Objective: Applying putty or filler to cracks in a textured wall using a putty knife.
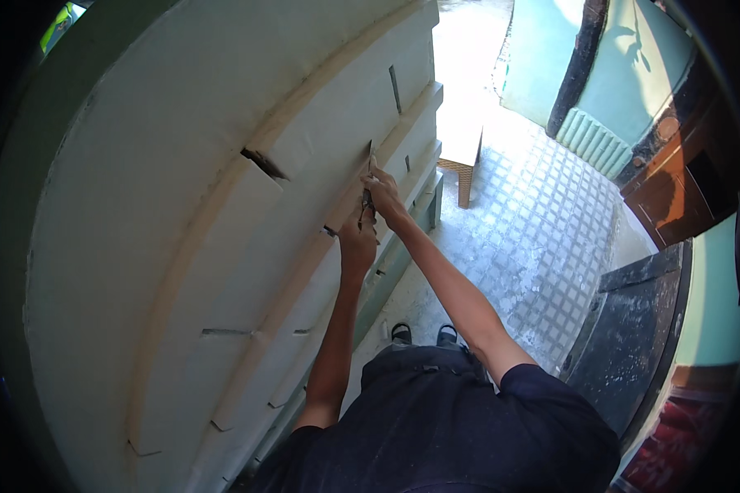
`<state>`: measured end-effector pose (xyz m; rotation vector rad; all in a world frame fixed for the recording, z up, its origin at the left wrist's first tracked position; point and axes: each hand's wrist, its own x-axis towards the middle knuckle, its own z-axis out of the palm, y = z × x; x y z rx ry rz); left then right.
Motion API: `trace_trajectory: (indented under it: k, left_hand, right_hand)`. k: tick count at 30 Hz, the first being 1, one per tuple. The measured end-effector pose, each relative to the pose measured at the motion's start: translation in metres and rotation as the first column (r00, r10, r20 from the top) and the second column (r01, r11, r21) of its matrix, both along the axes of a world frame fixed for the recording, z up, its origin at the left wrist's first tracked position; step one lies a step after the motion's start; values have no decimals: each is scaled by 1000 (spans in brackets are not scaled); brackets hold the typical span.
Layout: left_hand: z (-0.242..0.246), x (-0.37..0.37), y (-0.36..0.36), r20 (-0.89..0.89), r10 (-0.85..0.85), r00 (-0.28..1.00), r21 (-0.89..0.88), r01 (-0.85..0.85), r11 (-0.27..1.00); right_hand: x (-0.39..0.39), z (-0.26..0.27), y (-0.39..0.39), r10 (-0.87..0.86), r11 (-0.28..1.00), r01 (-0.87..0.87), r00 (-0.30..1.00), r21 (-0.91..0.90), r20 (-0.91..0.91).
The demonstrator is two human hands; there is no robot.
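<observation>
A large white panel (320,160) with stepped tan ledges rises in front of me and to the left. Both my arms reach up to its middle. My right hand (385,190) is closed around a thin-bladed tool (369,149), perhaps a scraper or knife, whose tip is at the panel just above a tan ledge (339,212). Just below, my left hand (359,241) grips the dark, partly metallic lower part of what looks like the same tool; fingers hide most of it. Left of the hands, a dark slot (264,164) cuts through an upper ledge.
More narrow slots (394,89) mark the panel. A small table with a woven-pattern leg (464,185) stands beyond its right edge. Patterned floor tiles (530,228) spread to the right, with a dark wooden door (629,333) and a brown cabinet (678,191) along that side.
</observation>
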<state>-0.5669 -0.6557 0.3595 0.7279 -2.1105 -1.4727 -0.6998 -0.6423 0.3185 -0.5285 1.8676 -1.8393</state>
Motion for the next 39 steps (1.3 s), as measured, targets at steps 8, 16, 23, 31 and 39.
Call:
trace_trajectory:
  k: [8,16,23,31,39]
  left_hand:
    - [-1,-40,10,-38,43,998,-172,-48,984]
    - [-2,-61,-20,-73,39,997,-218,-55,974]
    - [-9,-49,16,-136,82,987,-135,-100,986]
    - [-15,-72,8,-72,-41,997,-206,26,978]
    - [-30,-79,-10,-178,-31,983,-327,-29,945]
  right_hand:
    - [-44,-10,0,-13,1000,13,1000,-14,-4]
    - [-44,34,-4,-89,978,110,988,-175,124]
    - [-35,17,12,-89,982,93,996,-167,34]
    - [-65,18,20,-11,992,8,1000,-129,-19]
    - [-62,23,11,-38,986,57,992,-158,117]
